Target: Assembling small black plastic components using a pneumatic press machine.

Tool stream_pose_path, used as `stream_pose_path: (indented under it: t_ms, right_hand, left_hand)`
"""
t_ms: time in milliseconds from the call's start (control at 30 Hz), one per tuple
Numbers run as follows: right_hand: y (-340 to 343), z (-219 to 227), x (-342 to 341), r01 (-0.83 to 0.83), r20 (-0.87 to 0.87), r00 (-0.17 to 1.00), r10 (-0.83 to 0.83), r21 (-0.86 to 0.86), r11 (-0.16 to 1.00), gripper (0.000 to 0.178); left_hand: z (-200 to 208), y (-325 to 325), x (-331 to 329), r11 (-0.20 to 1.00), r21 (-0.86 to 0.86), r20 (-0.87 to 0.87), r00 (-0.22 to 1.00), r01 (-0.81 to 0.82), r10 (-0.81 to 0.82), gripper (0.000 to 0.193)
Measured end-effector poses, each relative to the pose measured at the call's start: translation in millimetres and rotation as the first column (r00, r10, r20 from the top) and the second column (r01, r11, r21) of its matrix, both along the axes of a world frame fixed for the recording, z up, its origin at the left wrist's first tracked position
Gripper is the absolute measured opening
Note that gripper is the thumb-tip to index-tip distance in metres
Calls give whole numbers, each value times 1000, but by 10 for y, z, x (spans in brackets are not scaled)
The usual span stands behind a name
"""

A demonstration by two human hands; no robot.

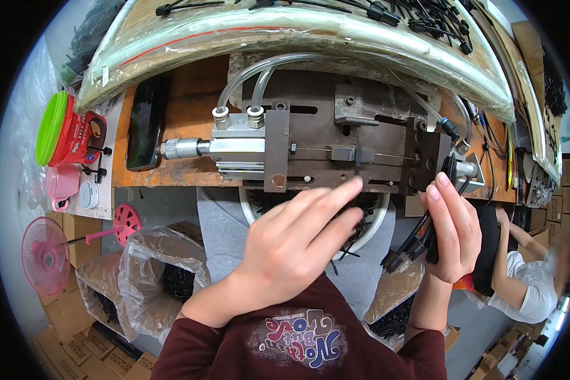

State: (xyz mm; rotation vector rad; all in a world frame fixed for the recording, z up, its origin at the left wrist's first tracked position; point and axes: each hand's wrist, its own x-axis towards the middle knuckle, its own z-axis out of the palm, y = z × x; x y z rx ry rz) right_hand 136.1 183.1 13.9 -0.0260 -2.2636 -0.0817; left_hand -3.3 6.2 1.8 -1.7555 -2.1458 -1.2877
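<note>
Grasping black plastic parts (413,246) at four o'clock in right hand (455,235); extending left hand (291,239) with released grip, at seven o'clock from metal block (342,154); perhaps risking a pinch by straying close.

Clutter to the left, company to the right

A red-and-green bucket (82,134) stands just beside a pink mug (62,182), with a small white case (89,195) near the mug. A black phone (147,123) lies on the wooden bench (196,101). Below are a pink fan (46,256) and cardboard boxes (66,322). At far right is a co-worker in a white shirt (527,285).
</note>
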Motion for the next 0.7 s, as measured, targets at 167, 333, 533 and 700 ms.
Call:
stream_pose_path:
  t_ms: [167, 333, 533, 700]
  right_hand:
    - [-35, -7, 0, 34, -18, 999, -34, 8, 999, 32]
    - [-43, -39, 25, 34, -23, 999, -35, -27, 999, 33]
    - [-12, -56, 53, -29, -15, 1000, 27, -99, 995, 32]
    - [-42, -37, 38, -36, 25, 999, 38, -61, 998, 29]
  left_hand:
    - [-194, 148, 14, 994, -68, -185, 980, -81, 67, 25]
    - [-154, 195, -12, 989, -114, -178, 982, -90, 68, 24]
    - [-146, 184, 4, 984, -148, -162, 984, -100, 76, 25]
    - [-18, 89, -60, 993, -112, 68, 997, 30, -23, 33]
